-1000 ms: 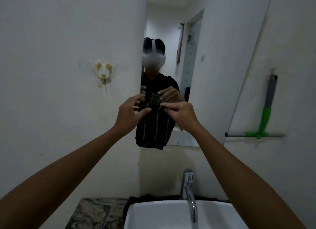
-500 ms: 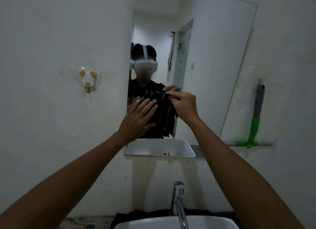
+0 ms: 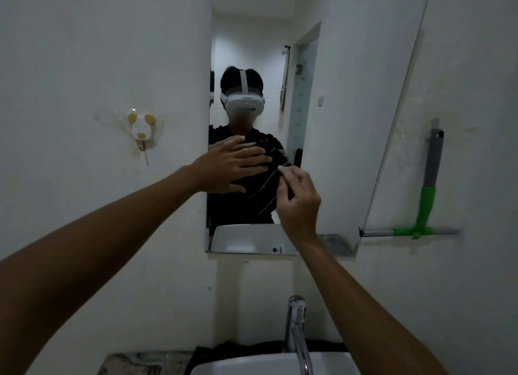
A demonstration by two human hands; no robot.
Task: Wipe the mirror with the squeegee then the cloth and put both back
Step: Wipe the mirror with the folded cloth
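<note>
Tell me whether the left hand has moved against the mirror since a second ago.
Yes. The left hand has crossed rightward past the mirror's left edge and flattened, fingers straight, onto the dark cloth.

Dark striped cloth [image 3: 265,189] before mirror [image 3: 350,122]; green squeegee [image 3: 426,203] wall-hung.

Single view only, a wide-angle camera worn on the person's head. It faces forward and slightly downward at a white wall, square-on to the mirror [image 3: 350,108], which fills the upper centre. Both forearms enter from the bottom corners. The basin [image 3: 252,365] and tap [image 3: 297,330] sit close at the lower edge. Straight edges bow toward the frame borders.
</note>
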